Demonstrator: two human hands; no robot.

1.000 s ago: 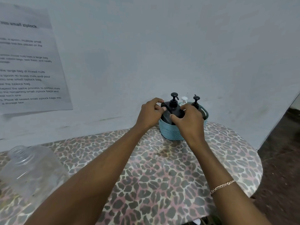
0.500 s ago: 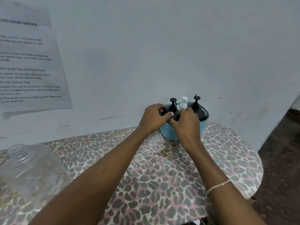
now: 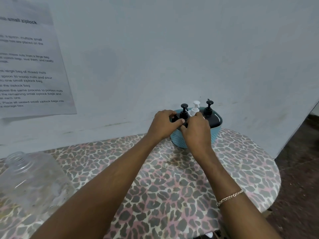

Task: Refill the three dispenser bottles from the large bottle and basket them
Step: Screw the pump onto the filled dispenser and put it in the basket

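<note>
- Near left, on leopard-print table (image 3: pixel 172 195): large bottle (image 3: pixel 32 180), clear, mouth uncapped
- Gold bracelet (image 3: pixel 230 197) on right wrist
- Farther out, left hand (image 3: pixel 162 125) and right hand (image 3: pixel 196 130) side by side, fingers curled, gripping left black dispenser bottle (image 3: pixel 184 112) from both sides
- That bottle down inside teal basket (image 3: pixel 179 142) at table's far edge, beside white dispenser bottle (image 3: pixel 195 107) and right black dispenser bottle (image 3: pixel 208 109), all upright
- Behind, grey wall (image 3: pixel 172 49) with printed sheet (image 3: pixel 31 66) at left
</note>
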